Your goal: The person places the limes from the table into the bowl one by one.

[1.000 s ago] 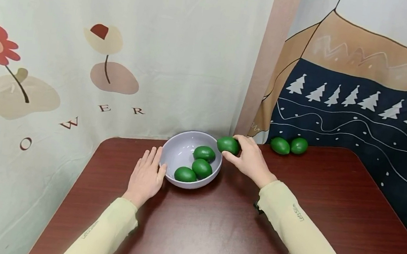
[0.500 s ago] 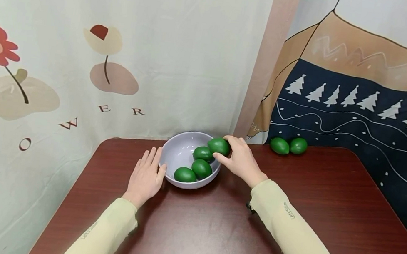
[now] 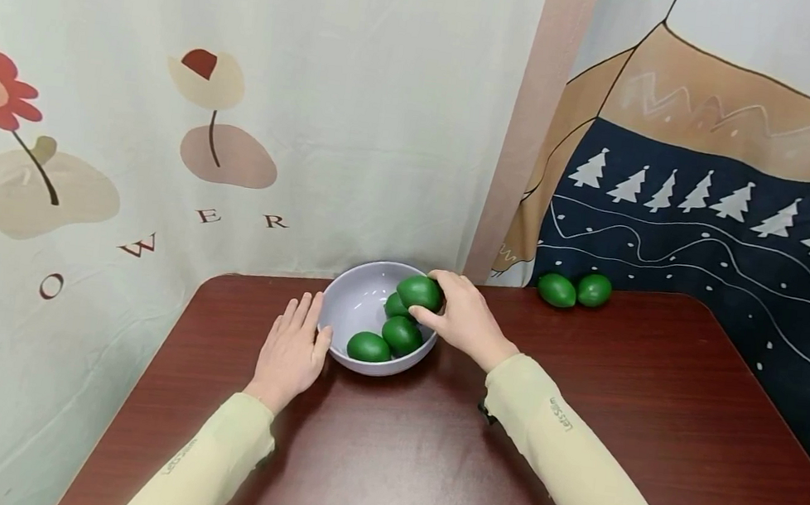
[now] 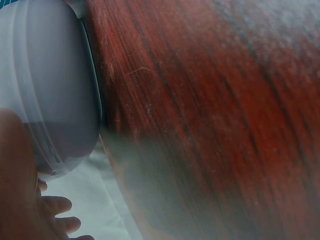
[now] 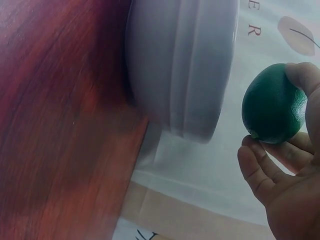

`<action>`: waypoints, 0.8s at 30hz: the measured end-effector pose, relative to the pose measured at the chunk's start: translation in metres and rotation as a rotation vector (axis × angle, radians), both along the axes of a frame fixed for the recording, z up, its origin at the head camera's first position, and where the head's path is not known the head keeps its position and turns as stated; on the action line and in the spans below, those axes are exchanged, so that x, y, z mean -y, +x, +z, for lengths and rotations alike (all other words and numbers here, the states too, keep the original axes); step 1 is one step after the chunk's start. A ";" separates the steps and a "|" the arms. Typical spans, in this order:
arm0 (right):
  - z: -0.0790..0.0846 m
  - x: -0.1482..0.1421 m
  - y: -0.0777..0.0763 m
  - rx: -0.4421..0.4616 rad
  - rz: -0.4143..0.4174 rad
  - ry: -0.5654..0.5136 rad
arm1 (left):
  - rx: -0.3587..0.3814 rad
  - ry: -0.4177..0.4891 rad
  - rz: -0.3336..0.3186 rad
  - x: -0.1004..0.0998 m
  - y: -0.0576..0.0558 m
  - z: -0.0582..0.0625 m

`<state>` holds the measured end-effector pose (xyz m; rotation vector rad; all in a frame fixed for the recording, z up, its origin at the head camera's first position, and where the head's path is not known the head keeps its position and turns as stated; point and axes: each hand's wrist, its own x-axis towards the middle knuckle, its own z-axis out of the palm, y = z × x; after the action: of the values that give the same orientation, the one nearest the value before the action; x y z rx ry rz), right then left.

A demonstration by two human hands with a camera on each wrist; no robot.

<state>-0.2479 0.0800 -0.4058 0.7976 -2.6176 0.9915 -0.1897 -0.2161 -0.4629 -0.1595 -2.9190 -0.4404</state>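
Note:
A pale lavender bowl [image 3: 347,300] stands near the back edge of the table with green limes inside. Two of them, a front lime [image 3: 368,347] and a middle lime [image 3: 402,336], show fully; a third lime [image 3: 396,305] is partly covered. Above that one, over the bowl's right side, my right hand [image 3: 468,318] holds another lime [image 3: 419,292] between thumb and fingers. In the right wrist view this held lime [image 5: 274,105] is above the bowl's rim. My left hand [image 3: 289,352] lies against the bowl's left side, fingers straight; the left wrist view shows its thumb on the bowl wall [image 4: 55,75].
Two more limes, a left one [image 3: 556,290] and a right one [image 3: 594,290], lie side by side at the table's back edge, right of the bowl. A dark red wooden table [image 3: 395,468] is under everything. A printed curtain [image 3: 390,117] hangs right behind it.
My right hand has carried the held lime leftward, from the bowl's right rim to over the lime inside, now partly covering it. My left hand and the bowl have stayed put.

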 end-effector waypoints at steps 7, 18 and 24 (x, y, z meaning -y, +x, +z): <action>-0.002 0.009 0.000 0.008 0.020 0.016 | 0.001 0.004 0.002 0.000 0.000 -0.001; -0.003 0.029 0.002 0.033 0.040 0.047 | 0.018 0.009 0.003 0.000 -0.001 -0.001; -0.004 0.039 0.003 0.017 0.061 0.059 | 0.020 0.009 0.002 0.000 -0.001 0.000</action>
<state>-0.2452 0.0407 -0.4101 0.8910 -2.6632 0.9446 -0.1905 -0.2165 -0.4634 -0.1517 -2.9361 -0.4579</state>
